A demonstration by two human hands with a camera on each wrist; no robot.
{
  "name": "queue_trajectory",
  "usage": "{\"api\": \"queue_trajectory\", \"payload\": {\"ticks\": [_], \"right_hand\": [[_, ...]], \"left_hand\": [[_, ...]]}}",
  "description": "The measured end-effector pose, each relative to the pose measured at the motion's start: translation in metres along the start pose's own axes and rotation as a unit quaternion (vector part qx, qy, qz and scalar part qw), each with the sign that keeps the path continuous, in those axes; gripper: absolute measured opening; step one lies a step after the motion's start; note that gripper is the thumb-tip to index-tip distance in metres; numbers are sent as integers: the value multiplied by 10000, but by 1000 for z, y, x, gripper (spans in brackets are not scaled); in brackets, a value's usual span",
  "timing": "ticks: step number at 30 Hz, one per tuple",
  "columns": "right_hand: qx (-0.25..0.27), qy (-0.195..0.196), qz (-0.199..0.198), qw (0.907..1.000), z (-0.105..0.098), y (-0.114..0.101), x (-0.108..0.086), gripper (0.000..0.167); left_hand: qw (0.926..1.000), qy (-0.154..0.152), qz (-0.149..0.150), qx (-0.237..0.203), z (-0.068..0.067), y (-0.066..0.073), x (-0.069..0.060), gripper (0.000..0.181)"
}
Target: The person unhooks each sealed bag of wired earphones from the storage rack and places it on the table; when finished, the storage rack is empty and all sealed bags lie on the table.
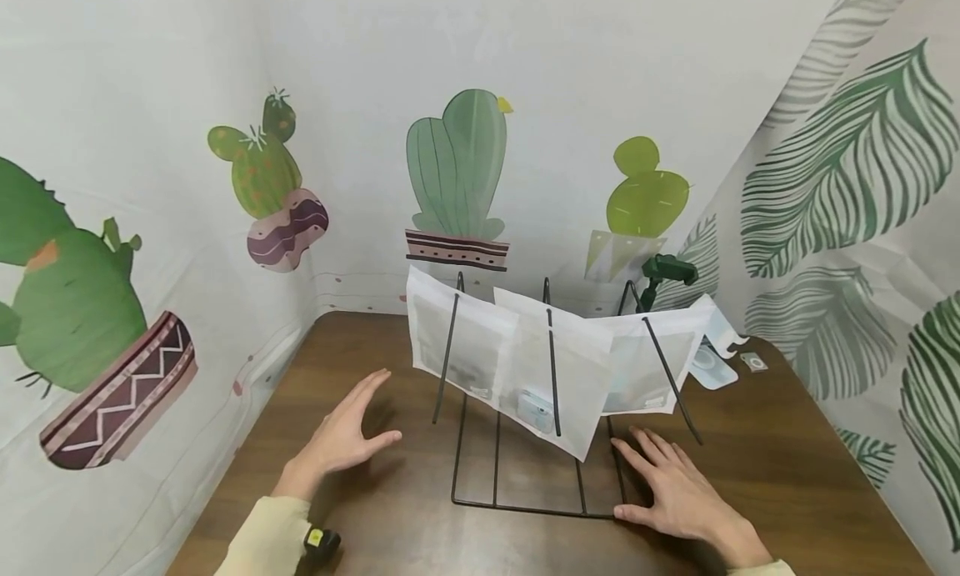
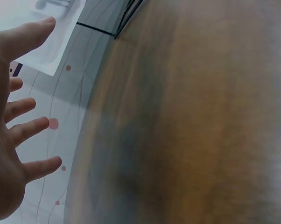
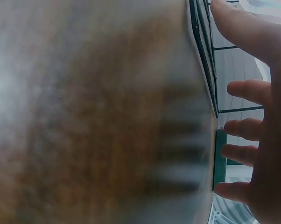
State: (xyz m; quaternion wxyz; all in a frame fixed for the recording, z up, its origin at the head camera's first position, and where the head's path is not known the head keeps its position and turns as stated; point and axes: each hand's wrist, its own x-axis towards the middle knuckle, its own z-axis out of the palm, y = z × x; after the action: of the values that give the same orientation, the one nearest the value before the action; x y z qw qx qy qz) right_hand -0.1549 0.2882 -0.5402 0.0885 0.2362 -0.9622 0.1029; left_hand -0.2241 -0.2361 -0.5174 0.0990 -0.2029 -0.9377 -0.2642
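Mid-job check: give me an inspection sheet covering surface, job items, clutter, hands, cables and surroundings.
Surface: brown wood-grain table.
Job items: dark wire rack; three white pouches hang on its prongs.
Clutter: green clamp-like object behind the rack; small pale card at back right.
Hands: left hand open, apart from the rack; right hand open beside its base, contact unclear.
Cables: nothing seen.
Surroundings: sheeting printed with cacti and leaves.

Can see a wooden table at six o'clock in the head view, cactus prints at nine and twelve, a green stand and leaf print near three.
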Motion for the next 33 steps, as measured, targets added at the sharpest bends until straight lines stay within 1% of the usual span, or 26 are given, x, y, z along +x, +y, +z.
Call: {"api": "queue_trajectory", "payload": {"ticks": [6, 11, 16, 21, 24, 27, 30, 32, 33], "right_hand": [[66, -130, 7, 9999, -1, 1, 0, 93], [40, -157, -22, 9999, -4, 2, 0, 95], [75, -251, 17, 9997, -7, 3, 1, 96], [109, -331, 4, 9994, -6, 2, 2, 96], [54, -297, 1, 9995, -6, 4, 3, 96], [11, -271, -22, 9996, -5, 5, 4, 97], [51, -290, -64, 9995, -4, 6, 4, 97], [79, -317, -73, 9994, -3, 6, 5, 97], [94, -325, -72, 9994, -3, 7, 5, 98]], "left_hand": [[9997, 80, 50, -242, -3, -3, 15, 101], [9987, 102, 64, -499, 1, -1, 25, 98], [9952, 193, 146, -952, 4, 2, 35, 97], [9905, 278, 330, -1306, 8, -1, 46, 97], [9873, 231, 436, -1510, 10, -2, 57, 99], [9847, 119, 504, -1666, 11, -2, 68, 100], [9811, -19, 447, -1882, 11, -1, 75, 95], [9790, -58, 410, -1998, 11, -1, 79, 90], [9767, -89, 390, -2110, 11, -1, 81, 89]]}}
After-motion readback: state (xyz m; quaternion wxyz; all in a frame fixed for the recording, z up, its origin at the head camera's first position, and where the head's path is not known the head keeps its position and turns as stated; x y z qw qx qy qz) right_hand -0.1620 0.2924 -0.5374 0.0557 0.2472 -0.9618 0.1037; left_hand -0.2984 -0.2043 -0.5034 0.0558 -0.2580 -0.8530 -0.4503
